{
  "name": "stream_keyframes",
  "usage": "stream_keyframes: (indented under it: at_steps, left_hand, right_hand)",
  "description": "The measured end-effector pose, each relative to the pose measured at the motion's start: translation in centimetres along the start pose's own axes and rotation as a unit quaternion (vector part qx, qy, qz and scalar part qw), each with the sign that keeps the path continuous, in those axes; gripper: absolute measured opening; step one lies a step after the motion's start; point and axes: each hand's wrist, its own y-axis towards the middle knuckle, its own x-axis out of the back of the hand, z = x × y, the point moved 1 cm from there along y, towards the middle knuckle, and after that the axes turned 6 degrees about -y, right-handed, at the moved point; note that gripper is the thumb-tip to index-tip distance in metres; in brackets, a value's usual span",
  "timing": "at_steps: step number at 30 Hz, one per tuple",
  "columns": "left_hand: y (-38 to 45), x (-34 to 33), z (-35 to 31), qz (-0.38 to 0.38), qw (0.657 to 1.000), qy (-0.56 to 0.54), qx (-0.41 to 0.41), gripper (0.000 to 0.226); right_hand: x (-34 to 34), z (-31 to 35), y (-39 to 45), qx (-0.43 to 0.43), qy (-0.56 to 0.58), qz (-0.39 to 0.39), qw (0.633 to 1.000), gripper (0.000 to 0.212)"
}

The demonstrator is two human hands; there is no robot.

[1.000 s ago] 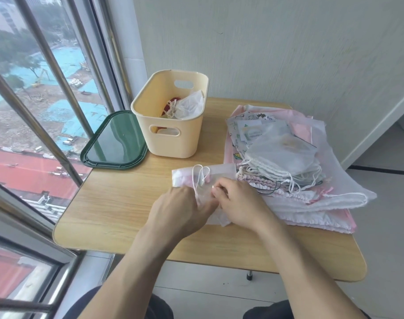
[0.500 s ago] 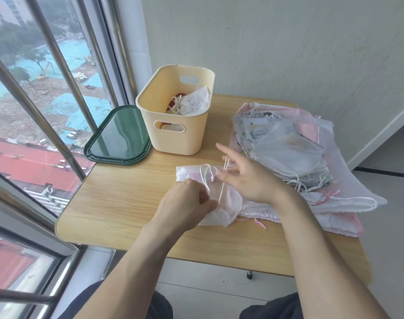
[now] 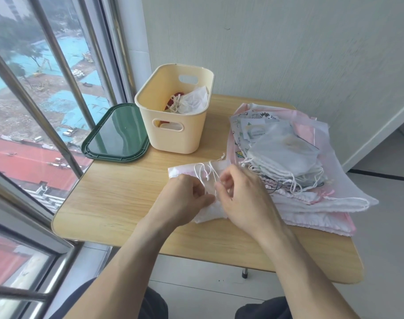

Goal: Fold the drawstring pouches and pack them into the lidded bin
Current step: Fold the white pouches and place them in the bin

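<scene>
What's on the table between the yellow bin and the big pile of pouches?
In the head view, only bare wooden table lies between the yellow bin and the pile of pouches; nothing sits in that gap.

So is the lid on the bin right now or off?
Off. The green lid lies flat on the table left of the open cream bin, which shows pouches inside.

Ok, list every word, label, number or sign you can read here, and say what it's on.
Nothing can be read.
Card with a green ring in the pouch stack: print too small and blurred.
Patterned pouch beneath: small dark cartoon marks, no legible letters.
Cream bin and green lid: no label showing.
</scene>
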Motion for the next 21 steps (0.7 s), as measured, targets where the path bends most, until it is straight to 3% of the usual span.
stream_keyframes:
  at_steps: [3, 7, 12, 17, 21]
  left_hand:
    - [0.0, 0.0, 0.0, -0.021, 0.999, -0.029, -0.009, 0.037]
    - [0.2, 0.1, 0.1, -0.069, 0.996, -0.065, 0.000, 0.026]
    - [0.5, 0.1, -0.1, -0.098, 0.991, -0.082, -0.038, 0.017]
    - [0.4, -0.3, -0.8, -0.083, 0.982, -0.123, -0.116, 0.011]
    - [0.3, -0.2, -0.9, -0.093, 0.973, -0.134, -0.160, 0.014]
  right_hand:
    - [-0.7, -0.4, -0.1, -0.041, -0.008, 0.037, 0.998, 0.027]
    - [-0.8, -0.9, -0.2, -0.061, 0.004, 0.073, 0.995, 0.043]
    - [-1.2, -0.5, -0.1, -0.087, 0.102, 0.088, 0.987, 0.016]
    - [-0.8, -0.3, 0.1, -0.084, 0.239, 0.067, 0.965, 0.017]
    - [-0.5, -0.5, 0.2, -0.069, 0.314, 0.093, 0.942, 0.016]
